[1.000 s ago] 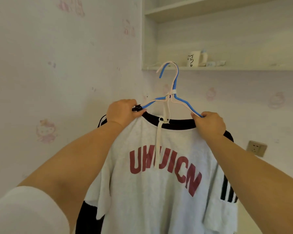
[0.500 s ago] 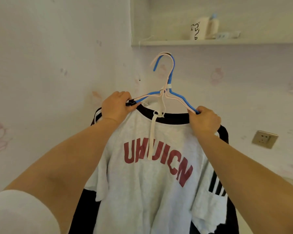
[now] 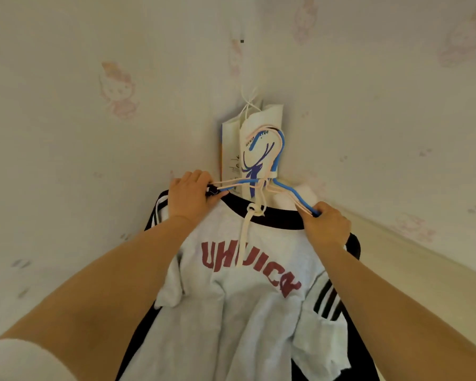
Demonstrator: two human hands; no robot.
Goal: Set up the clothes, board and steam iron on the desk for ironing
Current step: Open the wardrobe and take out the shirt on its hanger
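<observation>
T-shirt (image 3: 248, 312) — hands (image 3: 188, 196) outstretched, gripping hangers (image 3: 291, 192)

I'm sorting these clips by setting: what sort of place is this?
Probably a bedroom or another room at home. The wall has pale wallpaper with faded pink cartoon figures, a white paper bag hangs in the corner, and both hands hold hangers carrying a grey T-shirt.

T-shirt (image 3: 248, 312) on hangers (image 3: 291, 189), before bag (image 3: 261, 125)

Hangers (image 3: 261, 185) under grey shirt (image 3: 248, 312)
</observation>
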